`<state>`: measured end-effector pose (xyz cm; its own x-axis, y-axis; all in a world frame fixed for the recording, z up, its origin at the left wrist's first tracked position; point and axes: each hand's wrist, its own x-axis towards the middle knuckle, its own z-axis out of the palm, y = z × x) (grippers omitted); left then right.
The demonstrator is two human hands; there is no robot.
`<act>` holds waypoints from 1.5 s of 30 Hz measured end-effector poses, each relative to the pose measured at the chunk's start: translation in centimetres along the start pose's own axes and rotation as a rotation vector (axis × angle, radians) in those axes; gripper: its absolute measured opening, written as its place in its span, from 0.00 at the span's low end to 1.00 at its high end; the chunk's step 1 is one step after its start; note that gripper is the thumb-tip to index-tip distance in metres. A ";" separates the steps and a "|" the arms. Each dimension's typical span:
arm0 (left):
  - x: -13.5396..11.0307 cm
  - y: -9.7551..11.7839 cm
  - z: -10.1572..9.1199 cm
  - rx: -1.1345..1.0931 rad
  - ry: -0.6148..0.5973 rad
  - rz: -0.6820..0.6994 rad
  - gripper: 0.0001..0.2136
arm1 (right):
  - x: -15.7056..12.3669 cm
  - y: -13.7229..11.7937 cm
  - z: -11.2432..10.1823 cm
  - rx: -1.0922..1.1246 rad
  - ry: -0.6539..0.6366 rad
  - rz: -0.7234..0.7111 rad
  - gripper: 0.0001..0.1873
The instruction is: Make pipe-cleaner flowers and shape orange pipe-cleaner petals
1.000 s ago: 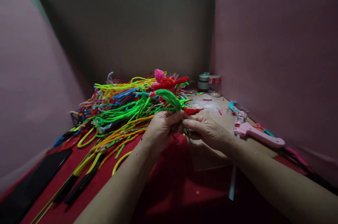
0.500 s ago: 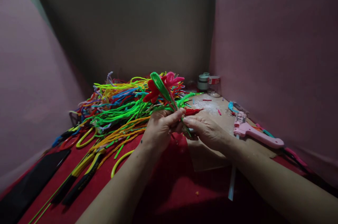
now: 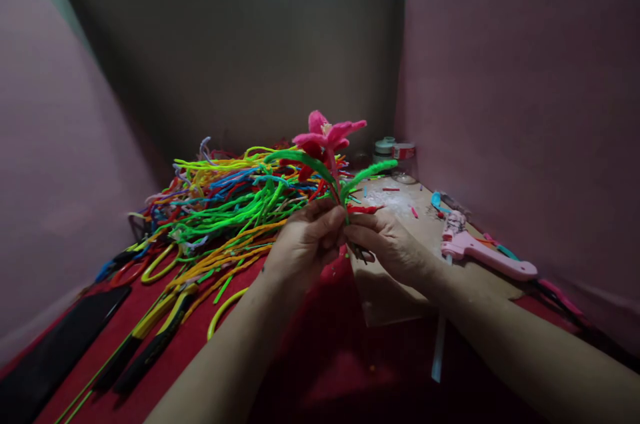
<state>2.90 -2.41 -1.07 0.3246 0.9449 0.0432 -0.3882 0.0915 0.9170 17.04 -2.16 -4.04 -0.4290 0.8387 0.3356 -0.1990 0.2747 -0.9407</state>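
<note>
Between my hands stands a pipe-cleaner flower point(image 3: 327, 134) with pink petals and a pale centre, and a red bloom point(image 3: 306, 172) partly hidden behind it. One green leaf point(image 3: 300, 157) arches left and another green leaf point(image 3: 373, 171) reaches out right. My left hand point(image 3: 313, 231) is closed, pinching the stems just below the leaves. Close against it, my right hand point(image 3: 383, 237) is also closed, its thumb and fingers on the lower stems. The stem ends poke out beneath my fingers.
A heap of coloured pipe cleaners point(image 3: 235, 204) lies behind on the left. Pliers point(image 3: 150, 334), a black flat object point(image 3: 65, 344) and yellow scissor handles point(image 3: 160, 264) are at left. A pink glue gun point(image 3: 487, 254) rests on a brown board point(image 3: 425, 211); jars point(image 3: 387, 151) stand behind.
The flower has turned more upright, so its pink bloom now faces up. The green leaves have spread to either side. Both hands have stayed in nearly the same place.
</note>
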 end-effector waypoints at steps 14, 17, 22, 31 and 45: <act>0.4 0.0 -0.3 0.110 -0.003 0.112 0.09 | 0.0 -0.5 -0.1 -0.210 0.003 -0.038 0.18; 0.5 0.2 -0.4 0.072 -0.051 0.089 0.09 | 0.1 -0.3 -0.4 -0.121 -0.078 -0.018 0.17; 0.7 0.2 -1.0 -0.068 -0.122 -0.029 0.09 | 0.1 0.5 -0.4 0.091 -0.133 0.053 0.15; 0.6 -0.2 -0.7 0.077 -0.064 0.032 0.11 | 0.1 0.1 0.3 0.015 0.090 0.039 0.12; 0.2 0.5 -0.2 0.142 0.012 0.080 0.07 | 0.0 0.1 0.5 -0.035 -0.008 0.061 0.21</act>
<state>2.65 -2.09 -0.69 0.2869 0.9511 0.1143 -0.2868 -0.0285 0.9576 16.60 -2.37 -4.06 -0.4464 0.8505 0.2782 -0.1417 0.2398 -0.9604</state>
